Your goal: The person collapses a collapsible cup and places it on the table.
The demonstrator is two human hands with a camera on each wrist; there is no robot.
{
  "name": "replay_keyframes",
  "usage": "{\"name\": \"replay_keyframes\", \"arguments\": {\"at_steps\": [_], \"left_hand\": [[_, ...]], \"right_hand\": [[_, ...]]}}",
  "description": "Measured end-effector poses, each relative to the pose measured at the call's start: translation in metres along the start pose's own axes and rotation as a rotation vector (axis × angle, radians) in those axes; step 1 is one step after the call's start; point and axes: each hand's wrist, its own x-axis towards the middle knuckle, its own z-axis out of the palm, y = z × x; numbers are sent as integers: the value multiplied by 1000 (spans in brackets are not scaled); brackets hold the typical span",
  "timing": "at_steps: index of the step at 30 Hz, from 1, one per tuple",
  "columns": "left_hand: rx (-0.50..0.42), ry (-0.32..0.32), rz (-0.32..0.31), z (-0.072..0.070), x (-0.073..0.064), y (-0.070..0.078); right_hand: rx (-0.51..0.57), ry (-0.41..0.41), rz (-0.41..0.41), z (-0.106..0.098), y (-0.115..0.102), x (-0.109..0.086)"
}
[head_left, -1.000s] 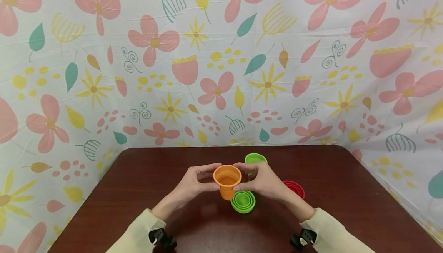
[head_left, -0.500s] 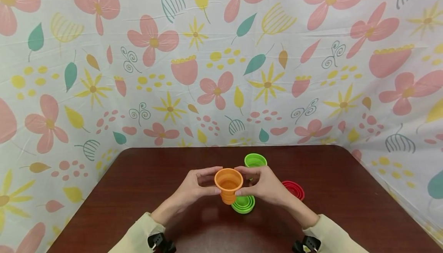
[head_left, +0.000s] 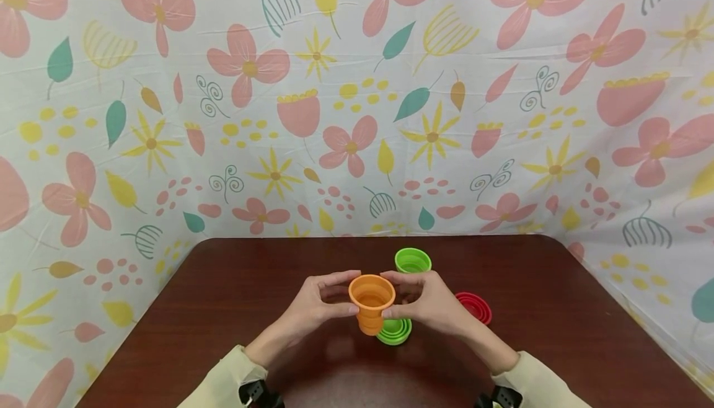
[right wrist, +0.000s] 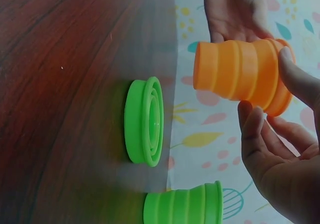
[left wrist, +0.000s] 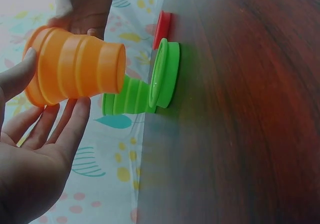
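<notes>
An orange collapsible cup (head_left: 370,320), drawn out to full height with ringed walls, is held above the table between both hands. My left hand (head_left: 309,301) grips its left side near the rim, thumb in front and fingers behind. On the opposite side my right hand (head_left: 432,299) holds it the same way. The wrist views show the cup's narrow base (left wrist: 121,68) off the tabletop. Beneath and slightly behind it lies a flattened green collapsible cup (head_left: 395,336), partly hidden in the head view.
Farther back stands an extended green cup (head_left: 413,259), partly behind the right hand. A flattened red cup (head_left: 475,307) lies right of that hand. Everything rests on a dark brown wooden table (head_left: 251,265). Behind it hangs a flower-patterned cloth (head_left: 346,85).
Both hands and the orange cup have shifted slightly right and lower in the head view. More of the cup's inside shows. The other cups stay where they were.
</notes>
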Motion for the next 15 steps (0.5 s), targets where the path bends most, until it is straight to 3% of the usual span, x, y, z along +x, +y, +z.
{"name": "replay_keyframes", "arguments": {"at_steps": [15], "left_hand": [[-25, -12, 41, 6, 0, -1]], "right_hand": [[117, 21, 116, -2, -2, -5]]}}
